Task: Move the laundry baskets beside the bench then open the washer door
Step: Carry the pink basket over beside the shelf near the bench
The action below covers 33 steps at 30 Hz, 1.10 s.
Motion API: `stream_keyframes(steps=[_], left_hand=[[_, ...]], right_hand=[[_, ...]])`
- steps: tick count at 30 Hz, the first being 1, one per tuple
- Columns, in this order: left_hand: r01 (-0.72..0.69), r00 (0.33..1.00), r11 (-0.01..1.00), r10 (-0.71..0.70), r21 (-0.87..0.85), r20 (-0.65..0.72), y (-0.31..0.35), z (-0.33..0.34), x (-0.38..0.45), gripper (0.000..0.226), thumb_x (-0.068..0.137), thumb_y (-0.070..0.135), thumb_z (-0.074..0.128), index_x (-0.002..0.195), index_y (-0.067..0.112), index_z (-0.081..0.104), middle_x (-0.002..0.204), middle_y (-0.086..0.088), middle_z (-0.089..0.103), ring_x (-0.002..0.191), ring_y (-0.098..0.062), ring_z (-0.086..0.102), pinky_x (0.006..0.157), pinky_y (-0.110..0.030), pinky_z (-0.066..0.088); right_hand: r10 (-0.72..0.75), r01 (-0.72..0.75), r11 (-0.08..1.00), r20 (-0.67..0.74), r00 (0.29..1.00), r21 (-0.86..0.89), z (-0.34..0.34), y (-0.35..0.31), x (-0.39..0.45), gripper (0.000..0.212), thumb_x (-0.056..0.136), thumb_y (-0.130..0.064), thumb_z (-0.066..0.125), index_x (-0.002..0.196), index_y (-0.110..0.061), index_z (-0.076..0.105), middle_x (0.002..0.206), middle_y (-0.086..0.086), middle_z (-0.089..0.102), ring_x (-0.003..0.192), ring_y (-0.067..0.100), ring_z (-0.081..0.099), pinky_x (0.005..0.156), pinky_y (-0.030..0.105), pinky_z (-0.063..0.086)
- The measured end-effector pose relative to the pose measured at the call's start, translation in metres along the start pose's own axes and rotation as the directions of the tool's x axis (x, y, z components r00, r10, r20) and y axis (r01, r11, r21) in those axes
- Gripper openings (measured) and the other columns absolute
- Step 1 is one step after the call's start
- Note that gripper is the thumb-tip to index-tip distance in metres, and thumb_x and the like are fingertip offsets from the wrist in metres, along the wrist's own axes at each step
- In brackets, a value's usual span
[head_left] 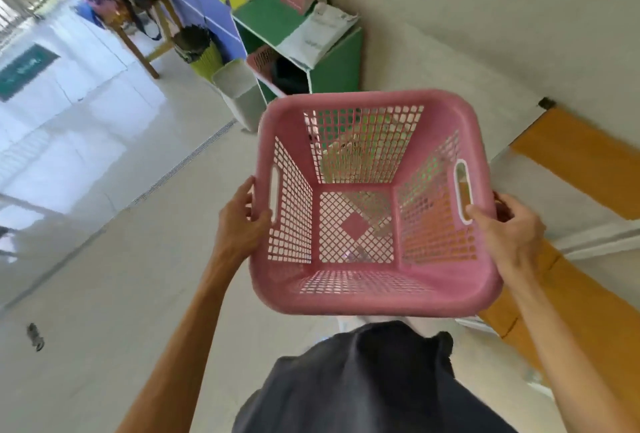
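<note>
I hold an empty pink laundry basket (374, 290) in the air in front of my body, above the pale floor. My left hand (242, 221) grips its left rim beside the handle slot. My right hand (509, 228) grips the right rim, thumb at the right handle slot. A second pink basket (263, 60) sits partly hidden inside a green cabinet (337, 67) ahead. An orange wooden bench (585, 155) runs along the wall on the right, close to the basket. No washer is visible.
A white bin (239, 93) and a yellow-green bin (204, 58) with a dark liner stand left of the green cabinet. A wooden stool (138, 34) stands further back. Papers (318, 34) lie on the cabinet. The wall (485, 17) runs on the right.
</note>
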State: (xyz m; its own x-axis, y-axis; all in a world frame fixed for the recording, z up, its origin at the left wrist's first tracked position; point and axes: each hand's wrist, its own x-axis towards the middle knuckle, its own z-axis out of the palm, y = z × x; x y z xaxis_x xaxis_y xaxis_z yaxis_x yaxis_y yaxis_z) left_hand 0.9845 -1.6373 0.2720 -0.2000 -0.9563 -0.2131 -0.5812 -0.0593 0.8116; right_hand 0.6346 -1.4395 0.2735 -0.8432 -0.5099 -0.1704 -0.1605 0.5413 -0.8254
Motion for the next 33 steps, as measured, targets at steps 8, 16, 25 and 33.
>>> stream_keyframes(steps=[8, 16, 25, 33], left_hand=[[-0.123, 0.977, 0.990, 0.108, 0.071, 0.182, 0.089, 0.072, 0.193, 0.067, 0.081, 0.007, 0.066, 0.143, 0.026, 0.047, 0.105, -0.003, 0.070, 0.070, -0.015, 0.073, 0.057, -0.024, 0.056], [-0.201, 0.952, 0.948, 0.129, 0.249, 0.276, 0.145, 0.112, 0.323, 0.061, 0.080, 0.003, 0.056, 0.138, 0.019, 0.050, 0.090, 0.002, 0.065, 0.080, -0.027, 0.067, 0.077, -0.047, 0.059], [-0.366, 0.865, 0.897, 0.230, 0.248, 0.446, 0.150, 0.149, 0.406, 0.041, 0.080, 0.005, 0.055, 0.118, 0.017, 0.061, 0.081, -0.001, 0.067, 0.063, -0.016, 0.063, 0.056, -0.030, 0.055], [-0.407, 0.828, 0.872, 0.228, 0.271, 0.512, 0.076, 0.216, 0.443, 0.041, 0.081, 0.012, 0.055, 0.122, 0.015, 0.060, 0.081, 0.002, 0.067, 0.060, -0.005, 0.055, 0.061, -0.023, 0.055]], right_hand=[[0.205, -0.170, 0.971, -0.222, 0.953, 0.168, 0.034, -0.021, 0.091, 0.027, 0.078, -0.020, 0.074, 0.104, -0.020, 0.071, 0.073, -0.014, 0.066, 0.053, -0.006, 0.062, 0.042, 0.011, 0.044], [0.348, -0.263, 0.925, -0.328, 0.878, 0.275, 0.088, -0.045, 0.141, 0.031, 0.082, -0.014, 0.073, 0.112, -0.014, 0.066, 0.079, -0.011, 0.067, 0.058, -0.009, 0.063, 0.045, 0.007, 0.044], [0.471, -0.405, 0.882, -0.477, 0.743, 0.240, 0.143, -0.047, 0.148, 0.034, 0.083, -0.024, 0.073, 0.116, -0.017, 0.067, 0.079, -0.014, 0.065, 0.067, 0.003, 0.064, 0.053, 0.013, 0.052], [0.465, -0.504, 0.862, -0.479, 0.744, 0.055, 0.203, 0.037, 0.178, 0.028, 0.086, -0.032, 0.064, 0.106, -0.013, 0.064, 0.088, 0.005, 0.068, 0.074, 0.020, 0.064, 0.064, 0.041, 0.056]])
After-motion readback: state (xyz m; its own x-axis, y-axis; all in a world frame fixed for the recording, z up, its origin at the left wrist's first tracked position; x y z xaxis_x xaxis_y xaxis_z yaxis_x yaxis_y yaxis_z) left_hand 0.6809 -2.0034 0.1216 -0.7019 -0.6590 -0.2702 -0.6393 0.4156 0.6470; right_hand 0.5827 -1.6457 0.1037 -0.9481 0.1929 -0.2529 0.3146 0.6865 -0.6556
